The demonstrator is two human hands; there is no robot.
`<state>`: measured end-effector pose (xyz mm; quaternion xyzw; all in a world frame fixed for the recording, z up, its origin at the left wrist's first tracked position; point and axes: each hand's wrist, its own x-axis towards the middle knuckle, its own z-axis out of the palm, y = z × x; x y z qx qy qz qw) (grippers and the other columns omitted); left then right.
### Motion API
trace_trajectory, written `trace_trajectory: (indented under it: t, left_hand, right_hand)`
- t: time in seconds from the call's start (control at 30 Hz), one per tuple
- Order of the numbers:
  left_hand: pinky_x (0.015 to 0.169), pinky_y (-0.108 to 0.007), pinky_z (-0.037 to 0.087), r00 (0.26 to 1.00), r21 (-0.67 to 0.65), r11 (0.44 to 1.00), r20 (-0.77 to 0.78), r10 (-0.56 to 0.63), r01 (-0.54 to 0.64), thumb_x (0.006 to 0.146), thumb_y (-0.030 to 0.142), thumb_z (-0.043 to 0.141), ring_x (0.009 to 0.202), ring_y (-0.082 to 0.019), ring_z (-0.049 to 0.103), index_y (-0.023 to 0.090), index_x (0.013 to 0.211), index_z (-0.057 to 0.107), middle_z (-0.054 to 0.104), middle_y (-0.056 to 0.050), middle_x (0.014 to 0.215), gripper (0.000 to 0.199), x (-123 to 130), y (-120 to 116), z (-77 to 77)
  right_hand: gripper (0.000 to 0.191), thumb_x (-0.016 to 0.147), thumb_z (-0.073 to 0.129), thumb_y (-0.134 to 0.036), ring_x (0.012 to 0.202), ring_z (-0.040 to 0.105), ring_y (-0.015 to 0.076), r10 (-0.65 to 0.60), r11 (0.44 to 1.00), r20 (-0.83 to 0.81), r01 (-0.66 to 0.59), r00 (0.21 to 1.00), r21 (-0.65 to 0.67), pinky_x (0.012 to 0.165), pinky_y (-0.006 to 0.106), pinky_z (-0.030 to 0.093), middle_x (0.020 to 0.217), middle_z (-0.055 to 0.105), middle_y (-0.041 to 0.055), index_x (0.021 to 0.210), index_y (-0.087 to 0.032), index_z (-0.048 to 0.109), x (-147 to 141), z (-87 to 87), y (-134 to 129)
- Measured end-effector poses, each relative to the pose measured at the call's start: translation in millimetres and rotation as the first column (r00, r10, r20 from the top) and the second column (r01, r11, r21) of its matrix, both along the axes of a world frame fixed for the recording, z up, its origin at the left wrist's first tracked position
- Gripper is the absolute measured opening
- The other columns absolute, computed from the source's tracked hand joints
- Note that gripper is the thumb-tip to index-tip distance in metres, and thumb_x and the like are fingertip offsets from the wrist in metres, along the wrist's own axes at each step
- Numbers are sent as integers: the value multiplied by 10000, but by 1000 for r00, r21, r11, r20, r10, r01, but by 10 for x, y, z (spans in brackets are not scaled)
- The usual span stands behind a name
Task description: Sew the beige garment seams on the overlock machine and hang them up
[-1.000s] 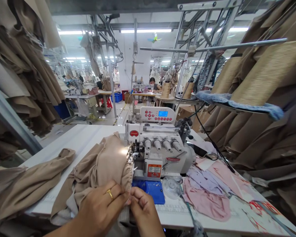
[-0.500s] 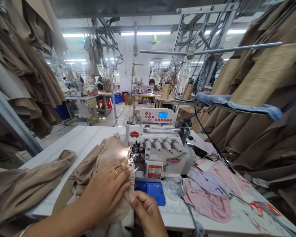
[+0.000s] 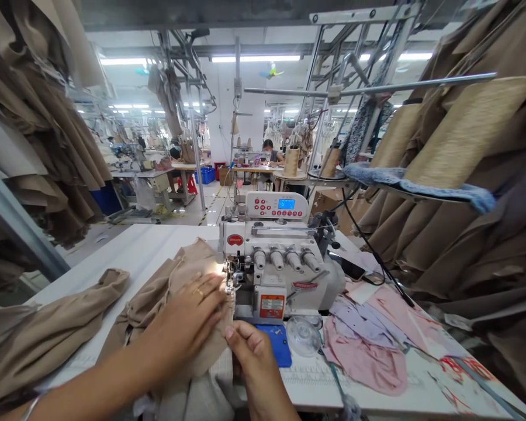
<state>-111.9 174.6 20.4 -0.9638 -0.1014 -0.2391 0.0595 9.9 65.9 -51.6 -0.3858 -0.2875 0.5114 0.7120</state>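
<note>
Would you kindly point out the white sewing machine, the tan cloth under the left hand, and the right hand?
White sewing machine (image 3: pixel 272 278): head view, front of its body.
Tan cloth (image 3: pixel 213 349): head view, lower part.
Right hand (image 3: pixel 253 351): head view, its middle.

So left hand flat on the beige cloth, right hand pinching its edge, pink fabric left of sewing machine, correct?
No: head view shows the pink fabric right of the sewing machine. Left hand, right hand and beige cloth as stated.

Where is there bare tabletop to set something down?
Bare white tabletop runs between the loose brown cloth on the left and the beige fabric under the left hand. A smaller patch lies between the right hand and the teal strip, nearer than the clear dish. Fabric and pink scraps crowd the overlock machine on both sides.
</note>
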Motion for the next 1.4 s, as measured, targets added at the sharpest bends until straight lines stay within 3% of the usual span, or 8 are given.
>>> trace_trajectory:
  t: [0.13, 0.43, 0.7, 0.83, 1.0, 1.13, 1.27, 1.4]
  left_hand:
    - [1059, -447, 466, 1000, 167, 986, 9, 25, -26, 971, 231, 459, 1242, -267, 574, 146, 1315, 533, 622, -124, 1349, 362, -85, -118, -95]
    - [1089, -463, 433, 992, -182, 975, -33, 121, -125, 1011, 285, 423, 1260, -241, 555, 203, 1297, 495, 619, -99, 1332, 306, 29, 105, -23]
    - [1012, -348, 400, 967, 307, 941, 248, 63, -140, 973, 115, 434, 916, -183, 637, 214, 1141, 651, 712, -37, 981, 292, -662, -213, -606]
    - [792, -269, 494, 931, -44, 974, 286, 227, -224, 995, 177, 428, 868, -182, 658, 205, 1087, 615, 694, -35, 922, 210, -734, -122, -513]
    - [623, -228, 495, 862, -596, 765, 226, 453, -246, 1053, 334, 299, 709, -152, 610, 199, 902, 541, 620, 5, 774, 316, -525, -62, 38]
    - [522, -227, 390, 975, -83, 990, 182, 126, -113, 1003, 289, 444, 615, -151, 533, 193, 802, 551, 571, -3, 717, 248, -373, -99, 298]
    - [685, -244, 494, 963, 236, 951, 131, -234, 199, 985, 105, 422, 816, -168, 633, 158, 749, 561, 679, -65, 880, 279, -293, -253, 270]
    - [756, -240, 520, 964, 392, 913, 179, -197, 113, 979, 48, 308, 943, -166, 689, 152, 925, 624, 747, -68, 980, 337, -250, -508, 99]
  right_hand:
    - [439, 749, 806, -569, 554, 356, 90, -37, 999, 4, 37, 999, 1, 588, 205, 355, 598, 493, -35, 731, -145, 692, -17, 12, 35]
    - [414, 791, 778, -547, 592, 422, 110, -105, 994, -37, 104, 994, -38, 585, 202, 363, 628, 526, -30, 734, -153, 662, -43, -12, 99]
    - [450, 828, 787, -484, 1143, 600, 224, 145, 987, 63, -148, 987, 58, 1038, 343, 412, 1177, 691, 47, 1193, -244, 678, 13, 141, -126]
    - [576, 796, 805, -519, 1311, 503, 272, 199, 980, 132, -193, 971, -56, 1119, 406, 360, 1335, 631, 88, 1258, -224, 630, 22, 149, -146]
    - [631, 792, 793, -550, 1249, 554, 283, 224, 971, 125, -210, 967, -116, 1095, 412, 393, 1335, 632, 98, 1298, -219, 616, 16, 87, -104]
    - [595, 776, 771, -618, 1185, 592, 288, 163, 984, 139, -150, 977, -100, 1089, 403, 399, 1229, 693, 89, 1204, -213, 694, -60, 80, -71]
    - [620, 714, 810, -635, 1232, 563, 324, 51, 998, 112, -46, 992, -48, 1082, 410, 418, 1197, 710, 92, 1149, -200, 732, -160, -22, -93]
    - [589, 701, 825, -624, 1189, 607, 294, -2, 997, -21, 0, 1000, -77, 1019, 352, 480, 1209, 710, 76, 1122, -220, 743, -180, -150, -93]
